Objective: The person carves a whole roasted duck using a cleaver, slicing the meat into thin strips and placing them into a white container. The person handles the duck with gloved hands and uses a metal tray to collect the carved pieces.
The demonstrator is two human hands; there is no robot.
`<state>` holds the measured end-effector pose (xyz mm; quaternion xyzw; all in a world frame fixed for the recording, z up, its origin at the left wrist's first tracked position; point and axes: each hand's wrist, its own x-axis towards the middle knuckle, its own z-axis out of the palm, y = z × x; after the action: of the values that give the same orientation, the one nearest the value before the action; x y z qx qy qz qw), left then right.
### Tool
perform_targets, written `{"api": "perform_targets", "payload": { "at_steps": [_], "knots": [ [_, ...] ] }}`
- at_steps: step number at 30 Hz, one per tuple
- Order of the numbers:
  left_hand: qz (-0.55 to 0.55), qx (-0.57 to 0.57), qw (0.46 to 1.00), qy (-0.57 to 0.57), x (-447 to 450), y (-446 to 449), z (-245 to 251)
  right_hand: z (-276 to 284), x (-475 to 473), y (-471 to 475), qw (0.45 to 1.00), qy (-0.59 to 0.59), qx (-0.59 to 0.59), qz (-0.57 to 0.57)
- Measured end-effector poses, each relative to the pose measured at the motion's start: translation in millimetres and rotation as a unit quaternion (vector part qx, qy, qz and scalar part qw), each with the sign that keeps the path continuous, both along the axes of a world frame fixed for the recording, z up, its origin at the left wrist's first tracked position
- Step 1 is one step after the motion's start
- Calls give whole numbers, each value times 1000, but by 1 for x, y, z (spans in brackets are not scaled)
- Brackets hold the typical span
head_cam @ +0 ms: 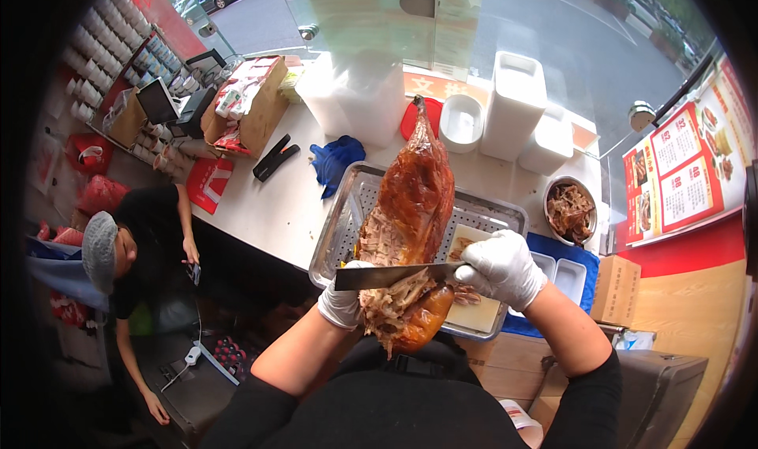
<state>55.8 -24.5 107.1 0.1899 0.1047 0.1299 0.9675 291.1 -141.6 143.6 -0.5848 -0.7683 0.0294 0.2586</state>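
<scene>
A glossy brown roast duck [414,194] is held over a perforated steel tray [515,215], its neck pointing away from me. Flesh is bared on its left side, and its near end is torn open. My left hand [342,301], in a white glove, grips the duck's near left side; the bird and blade hide some fingers. In my gloved right hand [503,270] is the handle of a broad knife [382,276]. Its blade lies crosswise over the duck, between the browned body and the torn end. Under my right hand, cut meat rests on a pale cutting board [474,314].
A steel bowl of meat and bones [569,209] stands at the right. White containers [512,106] line the back. Left of the tray lie a blue cloth [337,160] and a black stapler [275,158]. Another person [151,230] holding a phone is at the left.
</scene>
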Motion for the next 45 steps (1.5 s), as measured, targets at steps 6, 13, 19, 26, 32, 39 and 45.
{"api": "perform_targets", "payload": {
  "at_steps": [6, 13, 19, 26, 32, 39, 45],
  "knots": [
    [-103, -190, 971, -104, -5, 15, 1, 19, -13, 11, 998, -32, -32, 52],
    [-34, 28, 986, 161, -11, 28, -5, 38, -46, 17, 996, -90, 8, -8],
    [111, 158, 980, 52, 0, 19, -5, 44, -44, 13, 990, -112, -27, -79],
    [154, 178, 967, 100, 12, 9, 3, 24, -57, 6, 939, 177, -227, -185],
    [156, 214, 951, 161, 16, -2, -8, -9, -79, 8, 917, 259, -136, -272],
    [123, 120, 982, 83, 29, -10, -9, -17, -70, -30, 795, 527, -110, -280],
    [112, 131, 979, 106, 46, -25, -10, -16, -66, -51, 774, 582, -37, -248]
  ]
}}
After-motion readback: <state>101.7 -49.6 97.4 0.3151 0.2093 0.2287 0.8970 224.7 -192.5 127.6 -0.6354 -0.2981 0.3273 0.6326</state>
